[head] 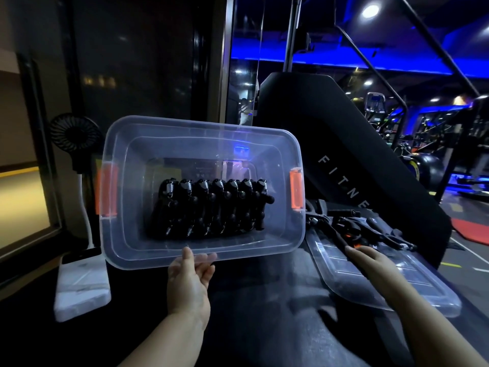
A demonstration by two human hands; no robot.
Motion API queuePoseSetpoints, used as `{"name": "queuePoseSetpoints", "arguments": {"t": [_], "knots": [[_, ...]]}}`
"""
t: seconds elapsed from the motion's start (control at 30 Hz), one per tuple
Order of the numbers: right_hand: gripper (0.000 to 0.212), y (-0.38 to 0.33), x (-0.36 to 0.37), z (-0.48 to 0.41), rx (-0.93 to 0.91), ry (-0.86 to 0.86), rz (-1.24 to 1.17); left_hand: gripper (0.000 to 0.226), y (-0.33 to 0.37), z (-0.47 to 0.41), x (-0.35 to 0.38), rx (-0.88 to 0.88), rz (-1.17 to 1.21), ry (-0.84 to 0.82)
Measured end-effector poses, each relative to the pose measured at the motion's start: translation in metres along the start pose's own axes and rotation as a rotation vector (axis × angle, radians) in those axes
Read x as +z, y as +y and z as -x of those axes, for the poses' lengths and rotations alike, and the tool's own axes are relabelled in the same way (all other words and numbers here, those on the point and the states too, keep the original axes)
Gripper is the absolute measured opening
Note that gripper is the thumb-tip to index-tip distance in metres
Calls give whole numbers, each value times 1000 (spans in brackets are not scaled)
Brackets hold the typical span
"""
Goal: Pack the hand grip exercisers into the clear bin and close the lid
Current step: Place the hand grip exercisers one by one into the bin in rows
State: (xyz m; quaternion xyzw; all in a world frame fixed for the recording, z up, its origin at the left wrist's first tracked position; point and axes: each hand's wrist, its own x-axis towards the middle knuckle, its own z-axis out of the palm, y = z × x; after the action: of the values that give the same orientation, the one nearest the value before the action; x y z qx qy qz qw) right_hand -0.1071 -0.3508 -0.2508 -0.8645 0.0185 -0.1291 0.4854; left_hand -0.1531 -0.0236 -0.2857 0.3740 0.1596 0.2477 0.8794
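Seven exercisers [211,207] in clear bin [148,258] — one lid [370,287], two orange latches [296,190].

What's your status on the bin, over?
Left hand grips tilted clear plastic bin at near rim. Row of black spring hand grip exercisers inside; loose exercisers by right hand, grasp unclear. Clear flat lid off.

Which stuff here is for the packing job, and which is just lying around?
For the job: clear bin, exercisers inside it, loose exercisers, lid.
Just lying about: black fan, white block.
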Motion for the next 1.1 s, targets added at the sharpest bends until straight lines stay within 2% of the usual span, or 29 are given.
{"name": "queuePoseSetpoints", "arguments": {"t": [0.1, 0.2, 0.27, 0.47, 0.6, 0.67, 0.77, 0.87, 1.1], "knots": [[52, -20, 4, 11, -28, -52, -127, 25, -1, 0, 0, 2, -11, 5], [45, -46, 10, 21, -80, -135, -285, 25, 0, 0, 0, 4, -15, 9], [40, -66, 13, 25, -144, -202, -284, 23, 0, 1, 0, -4, -16, 12], [25, -131, 33, 22, -283, -218, -89, 31, 3, 2, -3, -1, -35, 2], [42, -172, 60, 7, -327, -148, 197, 35, 5, 6, -4, 40, -55, 8], [41, -185, 77, -4, -347, -123, 326, 40, 5, 9, -6, 66, -63, -13], [43, -200, 100, -23, -380, -89, 482, 38, 5, 12, -9, 74, -80, -25], [49, -208, 119, -46, -412, -55, 625, 33, 6, 8, -8, 40, 4, -18], [45, -212, 159, -91, -414, -76, 690, 24, 1, 3, -3, 44, 36, 65]]}}
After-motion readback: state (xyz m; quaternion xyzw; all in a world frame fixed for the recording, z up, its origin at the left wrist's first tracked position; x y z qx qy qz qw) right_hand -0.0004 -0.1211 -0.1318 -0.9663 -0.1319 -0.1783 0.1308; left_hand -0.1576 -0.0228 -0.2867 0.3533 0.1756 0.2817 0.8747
